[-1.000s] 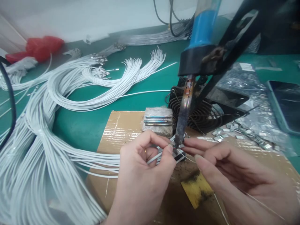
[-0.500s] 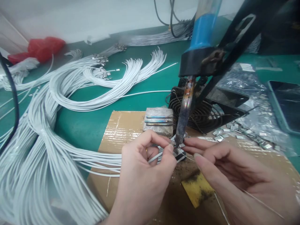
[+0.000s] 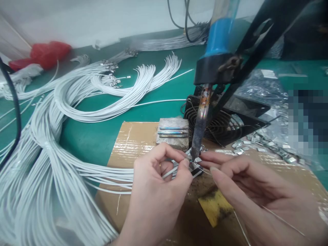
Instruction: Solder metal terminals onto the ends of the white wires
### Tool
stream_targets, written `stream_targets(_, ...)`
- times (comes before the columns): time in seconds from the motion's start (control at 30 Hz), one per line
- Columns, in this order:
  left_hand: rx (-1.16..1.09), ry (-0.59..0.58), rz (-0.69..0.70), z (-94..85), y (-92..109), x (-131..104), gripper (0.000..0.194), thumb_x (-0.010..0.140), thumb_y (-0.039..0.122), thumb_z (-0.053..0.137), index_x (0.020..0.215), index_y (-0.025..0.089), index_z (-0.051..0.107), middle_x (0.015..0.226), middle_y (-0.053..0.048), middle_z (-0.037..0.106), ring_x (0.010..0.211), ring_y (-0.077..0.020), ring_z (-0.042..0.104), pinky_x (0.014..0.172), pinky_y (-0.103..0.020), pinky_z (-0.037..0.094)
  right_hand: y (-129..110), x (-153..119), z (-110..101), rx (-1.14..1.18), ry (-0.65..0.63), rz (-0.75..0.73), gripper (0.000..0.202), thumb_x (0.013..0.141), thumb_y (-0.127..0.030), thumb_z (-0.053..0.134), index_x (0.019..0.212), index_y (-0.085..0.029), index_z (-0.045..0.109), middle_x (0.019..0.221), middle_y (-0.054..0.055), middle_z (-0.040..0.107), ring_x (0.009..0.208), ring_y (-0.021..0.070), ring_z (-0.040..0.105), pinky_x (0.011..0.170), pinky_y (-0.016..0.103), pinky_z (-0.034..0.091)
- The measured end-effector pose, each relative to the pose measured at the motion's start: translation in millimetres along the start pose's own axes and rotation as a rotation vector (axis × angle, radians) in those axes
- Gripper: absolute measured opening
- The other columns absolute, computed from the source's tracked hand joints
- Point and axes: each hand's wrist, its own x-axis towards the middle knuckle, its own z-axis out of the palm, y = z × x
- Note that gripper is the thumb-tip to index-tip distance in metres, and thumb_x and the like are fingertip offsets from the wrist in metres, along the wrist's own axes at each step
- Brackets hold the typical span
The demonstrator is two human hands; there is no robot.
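My left hand (image 3: 161, 184) pinches a white wire (image 3: 169, 173) between thumb and forefinger, its end close under the tip of a soldering iron (image 3: 199, 133). The iron is held tilted from above by a dark stand arm (image 3: 258, 41). My right hand (image 3: 258, 188) is closed on a thin strand of solder wire (image 3: 205, 171), which reaches toward the iron's tip and trails out below the palm. Its fingertips are beside a small metal piece (image 3: 197, 159) at the tip. The exact joint under the tip is too small to make out.
Cardboard (image 3: 133, 136) lies under the work, with a grey block (image 3: 173, 140) bearing metal rods. A black fan (image 3: 217, 126) stands behind the iron. Loose metal terminals (image 3: 271, 145) lie right. Bundled white cables (image 3: 51, 136) fill the left. A yellow sponge (image 3: 216, 206) lies in front.
Both hands hold nearly the same place at the iron's tip. The right fingers and thumb have shifted very slightly left; the view has moved a little.
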Motion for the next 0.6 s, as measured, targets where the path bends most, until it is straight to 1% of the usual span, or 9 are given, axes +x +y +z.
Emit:
stream_targets(0.1,0.000,0.004,0.008,-0.3,-1,0,0.013,0.073,0.018,0.072,0.066,0.022,0.062,0.047,0.006,0.043,0.056,-0.0140,0.049,0.043,-0.021,0.024,0,-2,0,0.027,0.014,0.012,0.025,0.088,-0.033,0.080,0.067,-0.025,0.069,0.105,0.002,0.083,0.093,0.0181,0.081,0.091,0.022,0.063)
stream_targets(0.17,-0.004,0.020,0.005,0.2,-1,0,0.013,0.072,0.018,0.072,0.065,0.022,0.061,0.047,0.006,0.043,0.056,-0.0141,0.049,0.043,-0.021,0.024,-1,-2,1,0.021,0.008,0.018,0.025,0.086,-0.034,0.081,0.066,-0.025,0.069,0.105,0.003,0.083,0.093,0.0196,0.081,0.091,0.024,0.063)
stream_targets(0.27,0.005,0.003,0.008,0.1,-1,-1,0.012,0.073,0.018,0.071,0.067,0.022,0.062,0.049,0.007,0.045,0.052,-0.0118,0.044,0.044,-0.021,0.025,-6,-2,6,0.020,0.055,0.067,0.028,0.083,-0.038,0.083,0.063,-0.024,0.068,0.104,0.004,0.083,0.094,0.0210,0.080,0.093,0.026,0.063)
stream_targets(0.37,0.024,-0.021,0.017,-0.7,-1,-1,0.010,0.075,0.017,0.070,0.069,0.022,0.063,0.050,0.007,0.046,0.050,-0.0106,0.041,0.044,-0.021,0.026,-10,-3,10,0.038,0.107,0.116,0.030,0.080,-0.042,0.084,0.063,-0.024,0.068,0.103,0.004,0.082,0.092,0.0203,0.080,0.095,0.026,0.062)
stream_targets(0.47,0.008,0.017,0.012,0.3,0,1,0.011,0.072,0.018,0.071,0.066,0.022,0.062,0.048,0.006,0.046,0.053,-0.0128,0.047,0.043,-0.021,0.025,-9,-4,10,0.041,0.102,0.105,0.029,0.082,-0.040,0.083,0.063,-0.024,0.067,0.102,0.004,0.082,0.091,0.0201,0.080,0.094,0.027,0.063)
stream_targets(0.6,0.005,0.046,0.013,2.4,1,3,0.011,0.069,0.019,0.071,0.063,0.022,0.062,0.046,0.005,0.043,0.056,-0.0148,0.049,0.042,-0.021,0.024,-3,-1,5,0.020,0.031,0.042,0.027,0.085,-0.036,0.081,0.065,-0.024,0.068,0.103,0.003,0.083,0.093,0.0189,0.081,0.089,0.021,0.063)
